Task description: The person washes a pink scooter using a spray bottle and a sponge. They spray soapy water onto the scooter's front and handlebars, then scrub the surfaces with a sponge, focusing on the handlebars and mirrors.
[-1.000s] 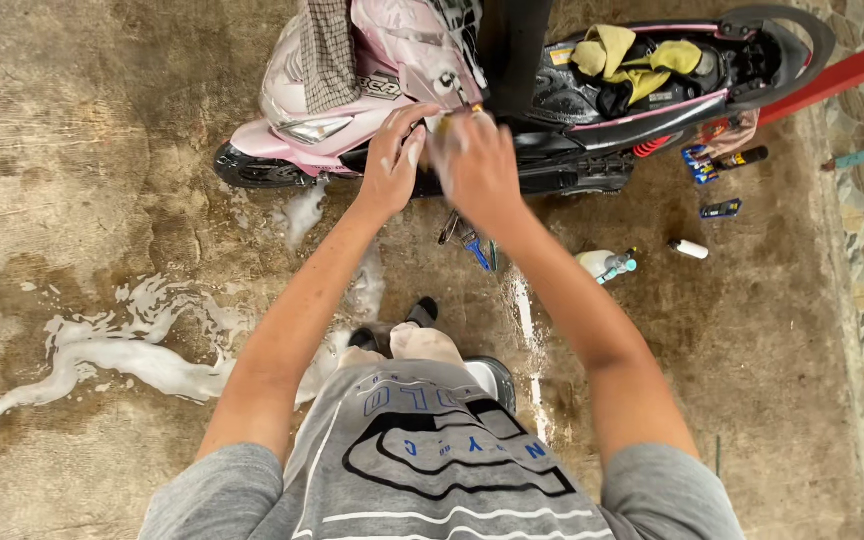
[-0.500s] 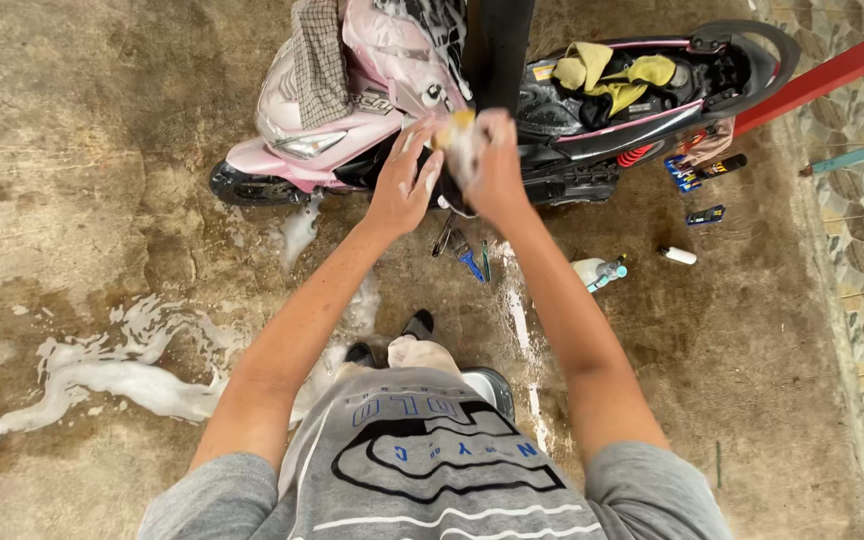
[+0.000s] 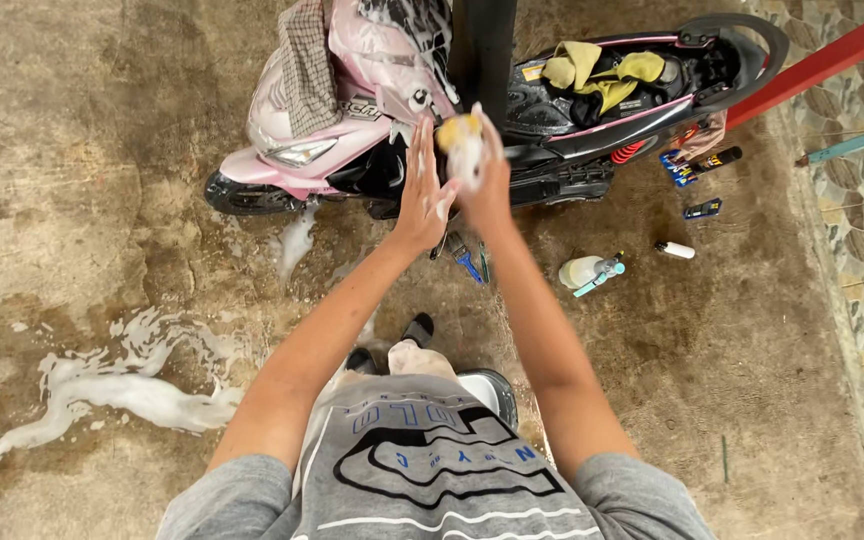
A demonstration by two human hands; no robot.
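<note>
A wet, stained concrete floor fills the view, with a trail of white suds running across it and a patterned tile strip along the right edge. A pink scooter stands at the top, its seat raised so the storage well is open; yellow cloths lie in the well and a checked rag is draped over the front panel, probably parked there to stay off the wet ground. The person stands over it, both arms reaching forward. The right hand is closed around a foam-covered yellow sponge, held up just in front of the scooter's body. The left hand is flat with fingers together, its palm pressed against the sponge hand, apparently so that the lather gets squeezed or spread. On the floor near the scooter lie a spray bottle on its side, a small white tube and some hand tools, all within easy reach.
</note>
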